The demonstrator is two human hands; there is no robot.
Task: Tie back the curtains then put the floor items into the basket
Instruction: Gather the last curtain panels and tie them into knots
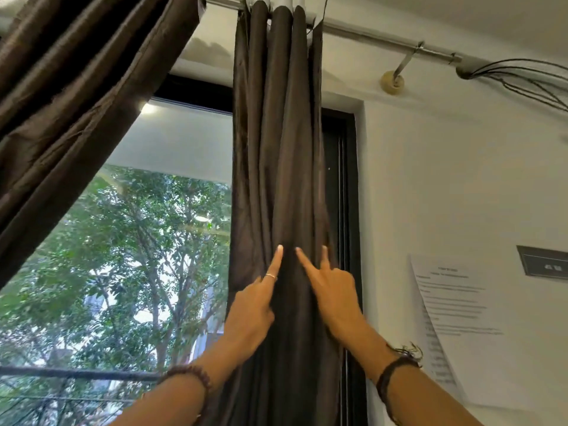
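- White walls and a tall black-framed window (172,210) set the scene, with green trees outside and a metal curtain rod (384,33) running across the top.
- At the centre hangs the dark brown curtain (285,149), gathered into a narrow column of deep folds at the window's right edge, its top looped over the rod.
- No tie-back, cord or band shows anywhere on this panel, so the tying appears not yet done; by the look of it, the fabric is only bunched and being held together.
- Left hand (252,315) sits at the column's left side, index finger stretched up along the folds and wearing a thin ring, the other fingers tucked behind the cloth; whether they clutch it cannot be told.
- Right hand (335,290) presses on the right side, index and one further finger extended against the fabric, the remaining fingers hidden in the folds.
- A second curtain panel (76,96) of the same brown cloth sweeps diagonally across the upper left; its lower end is out of view, so its state is unclear.
- Neither floor, floor items nor basket appears, so the second half of the job seems to lie ahead.
- Printed paper sheets (455,327) hang on the wall at right, below a dark wall plate (544,262).
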